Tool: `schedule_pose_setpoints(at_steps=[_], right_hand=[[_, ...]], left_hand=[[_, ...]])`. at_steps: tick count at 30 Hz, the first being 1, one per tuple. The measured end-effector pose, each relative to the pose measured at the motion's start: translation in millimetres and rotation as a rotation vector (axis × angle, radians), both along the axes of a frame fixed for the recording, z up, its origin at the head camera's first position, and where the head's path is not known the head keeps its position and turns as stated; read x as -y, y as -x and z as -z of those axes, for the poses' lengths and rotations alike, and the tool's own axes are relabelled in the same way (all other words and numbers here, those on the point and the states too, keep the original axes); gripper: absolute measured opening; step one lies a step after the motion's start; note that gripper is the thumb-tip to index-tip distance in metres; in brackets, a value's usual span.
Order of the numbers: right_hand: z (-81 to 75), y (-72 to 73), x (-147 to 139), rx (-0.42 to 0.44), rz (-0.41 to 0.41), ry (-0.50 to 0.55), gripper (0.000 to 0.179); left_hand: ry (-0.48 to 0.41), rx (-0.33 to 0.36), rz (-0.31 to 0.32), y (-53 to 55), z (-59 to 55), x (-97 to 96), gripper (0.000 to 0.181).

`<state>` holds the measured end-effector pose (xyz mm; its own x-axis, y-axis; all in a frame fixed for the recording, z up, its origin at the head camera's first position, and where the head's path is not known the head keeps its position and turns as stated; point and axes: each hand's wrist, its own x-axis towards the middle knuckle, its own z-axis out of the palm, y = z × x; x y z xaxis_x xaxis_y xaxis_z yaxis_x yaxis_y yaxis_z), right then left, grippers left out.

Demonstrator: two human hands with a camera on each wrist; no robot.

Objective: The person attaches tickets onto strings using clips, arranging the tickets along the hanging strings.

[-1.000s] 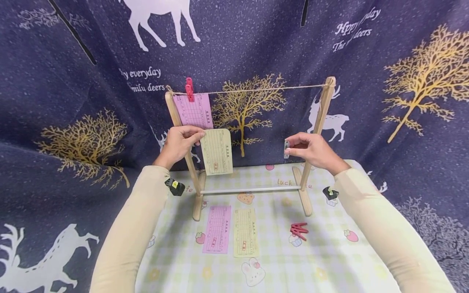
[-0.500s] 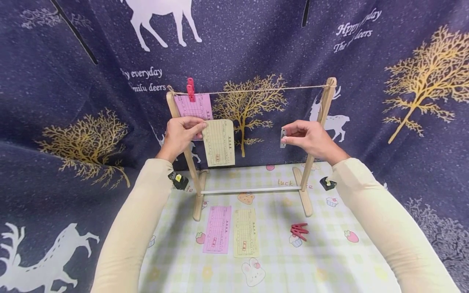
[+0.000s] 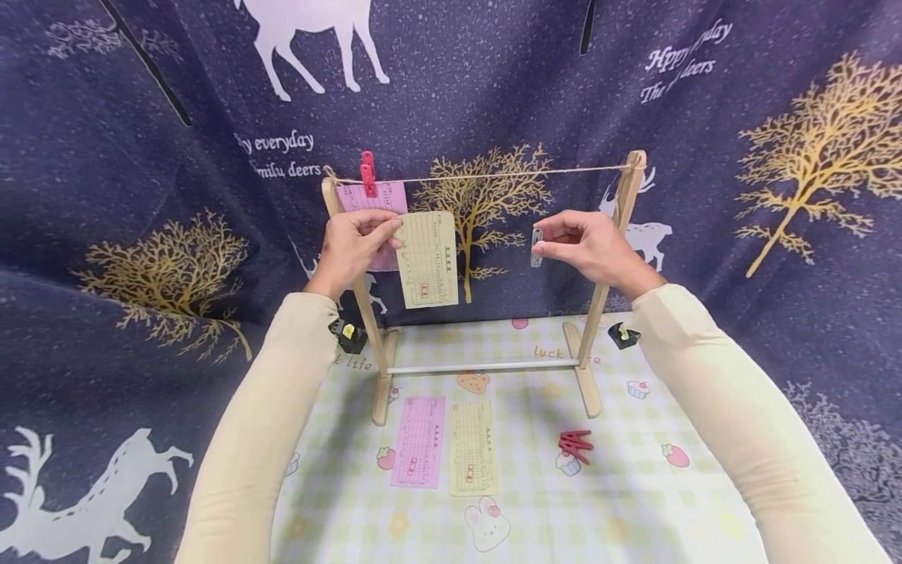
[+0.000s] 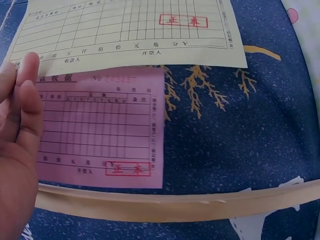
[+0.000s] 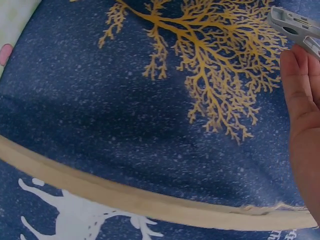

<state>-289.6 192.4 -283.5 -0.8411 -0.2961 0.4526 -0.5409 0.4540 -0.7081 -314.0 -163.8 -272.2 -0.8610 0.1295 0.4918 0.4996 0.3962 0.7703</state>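
My left hand [image 3: 361,244] pinches a yellow receipt slip [image 3: 428,262] by its upper left corner, between thumb and fingers. The slip hangs below the string [image 3: 479,175], partly overlapping a pink receipt slip [image 3: 384,197] that a red clothespin [image 3: 369,174] fastens to the string. In the left wrist view the yellow slip [image 4: 125,32] shows its printed grid and red stamp. My right hand [image 3: 590,244] holds a grey clothespin [image 3: 537,247] between thumb and fingers, below the string and near the right post. The right wrist view shows that clothespin [image 5: 292,25] at the fingertips.
A wooden frame has a left post [image 3: 366,317], a right post [image 3: 599,313] and a white crossbar [image 3: 486,366]. On the checked tablecloth [image 3: 535,509] lie a pink slip [image 3: 419,442], a yellow slip [image 3: 474,448] and several red clothespins [image 3: 575,445]. A dark curtain [image 3: 493,86] hangs behind.
Both hands have risen toward the string. The yellow slip has come up and slightly right with my left hand; the grey clothespin has moved up and left with my right.
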Motion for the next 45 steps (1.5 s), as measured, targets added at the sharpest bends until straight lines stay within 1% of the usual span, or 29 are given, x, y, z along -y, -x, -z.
schedule_pose_setpoints(at_steps=[3, 7, 11, 14, 19, 23, 28, 35, 39, 43, 45], right_hand=[[-5.6, 1.7, 3, -0.019, -0.004, 0.012, 0.028], [-13.4, 2.4, 8, -0.038, -0.014, 0.032, 0.028], [-21.2, 3.4, 12, -0.061, -0.008, 0.032, 0.028], [-27.4, 4.4, 16, -0.084, -0.001, 0.031, 0.027], [-40.7, 5.8, 24, -0.115, -0.001, 0.050, 0.026], [-51.9, 7.4, 29, -0.119, 0.000, 0.066, 0.026], [-65.0, 10.1, 36, -0.108, 0.003, 0.085, 0.027], [-80.1, 15.8, 48, -0.101, 0.005, 0.098, 0.025], [-85.8, 18.5, 55, -0.111, -0.014, 0.113, 0.024], [-88.6, 21.5, 63, -0.113, -0.035, 0.125, 0.023], [-89.7, 23.3, 66, -0.114, -0.035, 0.124, 0.023]], left_hand=[[-0.002, -0.023, -0.006, 0.9, -3.3, -1.9, 0.020], [-0.034, -0.036, -0.009, 1.4, -7.9, -5.0, 0.021], [-0.065, -0.059, -0.026, 0.9, -9.9, -9.3, 0.020], [-0.096, -0.078, -0.040, 0.1, -10.2, -13.0, 0.020], [-0.163, -0.085, -0.042, 1.4, -12.1, -19.3, 0.019], [-0.213, -0.105, -0.021, 3.2, -13.9, -23.4, 0.020], [-0.233, -0.161, 0.000, 3.7, -14.1, -28.0, 0.019], [-0.231, -0.210, -0.037, 2.2, -14.9, -34.0, 0.019], [-0.228, -0.225, -0.063, 2.1, -15.5, -37.3, 0.019], [-0.243, -0.211, -0.094, 1.6, -15.0, -40.3, 0.018], [-0.257, -0.203, -0.099, 1.3, -14.6, -41.8, 0.018]])
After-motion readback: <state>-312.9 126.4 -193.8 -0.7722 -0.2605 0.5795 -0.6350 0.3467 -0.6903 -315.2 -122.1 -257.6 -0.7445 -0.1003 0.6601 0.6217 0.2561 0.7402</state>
